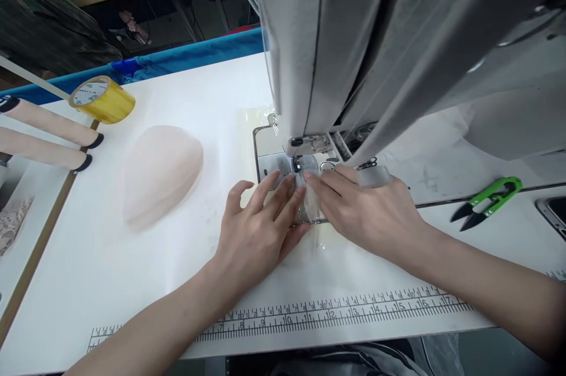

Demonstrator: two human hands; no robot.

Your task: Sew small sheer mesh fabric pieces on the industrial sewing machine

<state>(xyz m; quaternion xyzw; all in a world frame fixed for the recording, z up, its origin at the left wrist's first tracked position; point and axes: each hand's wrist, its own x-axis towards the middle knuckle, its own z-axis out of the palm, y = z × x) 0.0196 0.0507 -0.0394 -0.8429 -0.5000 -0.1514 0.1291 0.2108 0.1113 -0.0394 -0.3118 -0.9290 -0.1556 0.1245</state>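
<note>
My left hand (260,220) lies beside the needle area with its fingers spread, the tips near the presser foot (298,165) of a sewing machine (300,58). From the other side my right hand (360,202) reaches in, fingers close together and pressed down. A small translucent strip (312,205) shows between the hands, with the right fingertips at its edge. Its far end is hidden by the fingers and the foot. Under the hands is the metal needle plate (272,162). A pale pink moulded cup (163,172) rests on the white table to the left.
Green-handled thread snips (489,202) lie at the right. A yellow tape roll (102,99) and two pale padded rods (48,137) are at the left. A printed ruler (331,316) runs along the table's front edge. The machine's head overhangs the hands closely.
</note>
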